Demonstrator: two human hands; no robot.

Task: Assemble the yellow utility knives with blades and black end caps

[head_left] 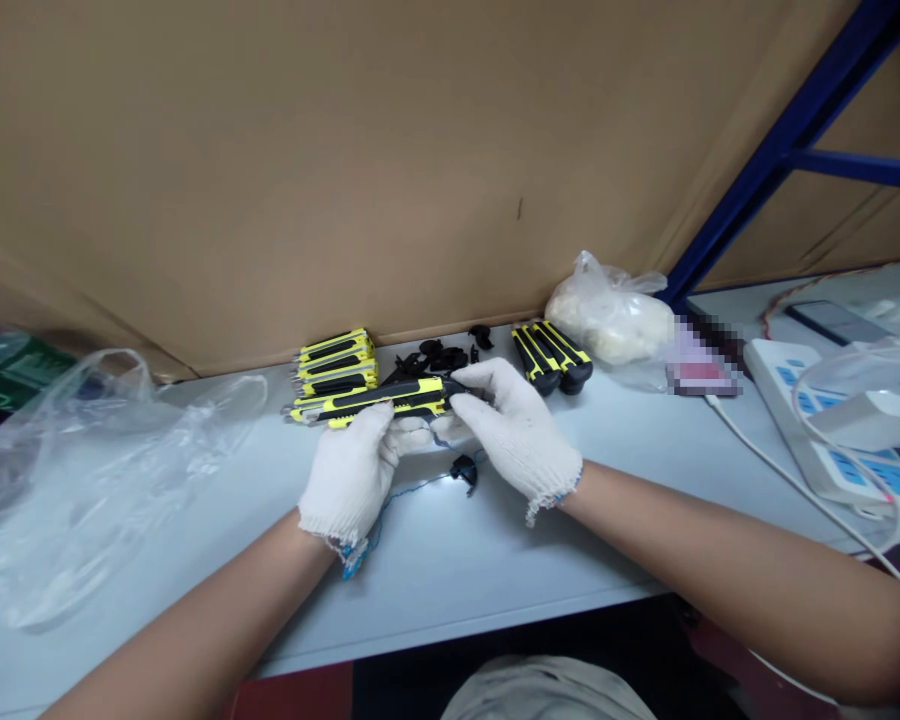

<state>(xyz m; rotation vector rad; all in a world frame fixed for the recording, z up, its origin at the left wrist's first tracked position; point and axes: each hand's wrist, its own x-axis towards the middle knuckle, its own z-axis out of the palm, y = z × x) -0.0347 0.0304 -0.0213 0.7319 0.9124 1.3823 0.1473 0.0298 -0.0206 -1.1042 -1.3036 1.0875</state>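
Note:
Both my hands wear white knit gloves and hold one yellow-and-black utility knife (379, 399) level above the pale table (457, 560). My left hand (352, 470) grips it from below near the middle. My right hand (514, 425) pinches its right end with fingers closed. A small black part (464, 468) lies on the table just below my hands. Behind the held knife lies a stack of similar knives (336, 362), and a little heap of black parts (439, 357) sits beside it.
Two or three more knives (551, 355) lie to the right, next to a tied plastic bag with pale contents (615, 315). An empty clear plastic bag (82, 470) sprawls at left. White power strips (832, 420) and cables lie at right. A cardboard wall (345, 170) stands behind.

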